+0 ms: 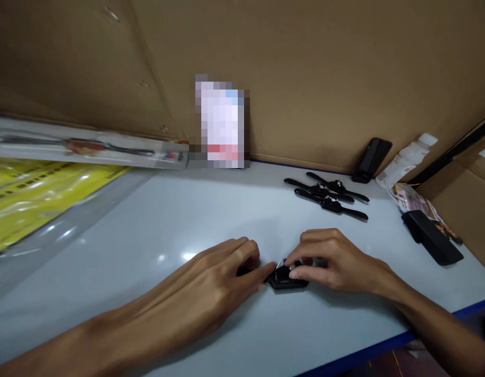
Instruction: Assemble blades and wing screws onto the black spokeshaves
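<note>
A black spokeshave [288,283] lies on the table in front of me, its middle body showing and its handles mostly hidden by my hands. My left hand [230,269] is closed around its left end, with the thumb stretched along toward the body. From the right, my right hand [327,262] pinches at the top of the body with thumb and forefinger. A small light edge shows by the fingertips; what exactly they grip is hidden. Farther back lie three similar black spokeshaves [331,206], close together, each with two handles and small silver screws.
A plastic-packed tool [89,146] and a yellow packaging sheet [42,193] lie at left. A blurred-out pale item [222,125] stands against the cardboard wall [305,68]. At right are a black upright object [371,159], a bottle [407,159], a packet [415,201] and a black case-like object [433,238].
</note>
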{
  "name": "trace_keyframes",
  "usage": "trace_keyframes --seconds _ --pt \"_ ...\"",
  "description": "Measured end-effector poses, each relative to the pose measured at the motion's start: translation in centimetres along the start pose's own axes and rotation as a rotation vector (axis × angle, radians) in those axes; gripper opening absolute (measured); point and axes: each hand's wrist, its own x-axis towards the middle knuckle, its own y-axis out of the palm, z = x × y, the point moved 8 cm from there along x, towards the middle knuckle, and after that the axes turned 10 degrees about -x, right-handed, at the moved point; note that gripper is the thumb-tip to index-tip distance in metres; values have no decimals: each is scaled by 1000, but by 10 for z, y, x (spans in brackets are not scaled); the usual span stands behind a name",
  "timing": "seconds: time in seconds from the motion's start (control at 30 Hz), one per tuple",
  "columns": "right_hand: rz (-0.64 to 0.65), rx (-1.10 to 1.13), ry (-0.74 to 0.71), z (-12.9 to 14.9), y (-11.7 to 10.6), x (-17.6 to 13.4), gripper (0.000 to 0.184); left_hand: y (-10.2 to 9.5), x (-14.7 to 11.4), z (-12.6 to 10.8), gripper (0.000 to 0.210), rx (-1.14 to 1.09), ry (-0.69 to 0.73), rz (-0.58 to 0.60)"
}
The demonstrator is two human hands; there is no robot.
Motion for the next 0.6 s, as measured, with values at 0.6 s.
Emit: trace_keyframes --seconds 0.6 --pt "-230 -241 -57 16 -7 -1 48 1 -2 3 37 -73 -38 14"
